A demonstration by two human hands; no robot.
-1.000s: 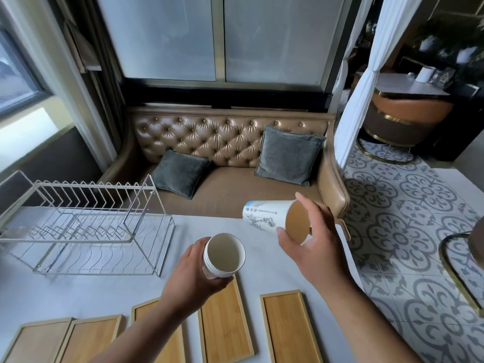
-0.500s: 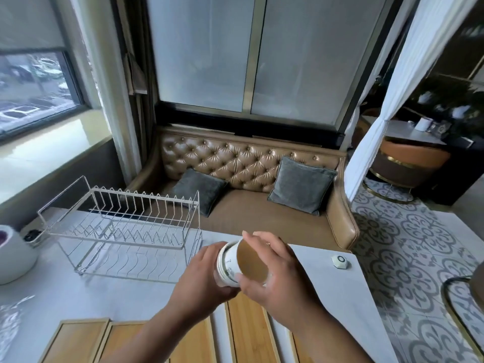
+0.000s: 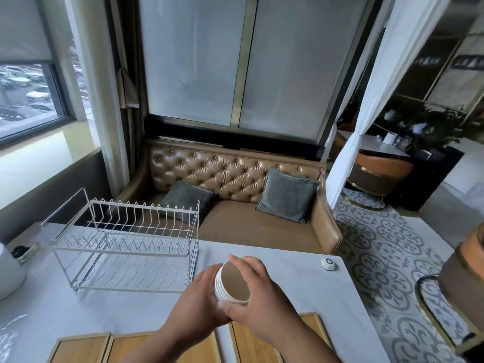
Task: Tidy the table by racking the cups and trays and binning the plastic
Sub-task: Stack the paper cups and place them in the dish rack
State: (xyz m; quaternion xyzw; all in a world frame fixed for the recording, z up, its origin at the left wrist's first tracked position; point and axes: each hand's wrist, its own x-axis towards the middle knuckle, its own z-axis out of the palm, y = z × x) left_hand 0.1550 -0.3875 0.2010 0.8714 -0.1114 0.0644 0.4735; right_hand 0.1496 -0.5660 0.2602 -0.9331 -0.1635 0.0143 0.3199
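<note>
The grey table [image 3: 301, 299] is spreading under my wrists, wooden trays [image 3: 81, 348] lying beneath my forearms. My left hand [image 3: 193, 307] and right hand [image 3: 262, 307] are gripping the nested stack of cups [image 3: 233, 282] sideways between them; a slackening squeeze, I am judging, could be letting cups slide apart and roll off. Beyond my left hand the wire rack [image 3: 125, 244] is standing, the sofa [image 3: 248, 226] behind it.

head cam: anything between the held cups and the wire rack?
Only the left hand gripping the cups; beyond it, bare grey table up to the wire rack, in the head view.
</note>
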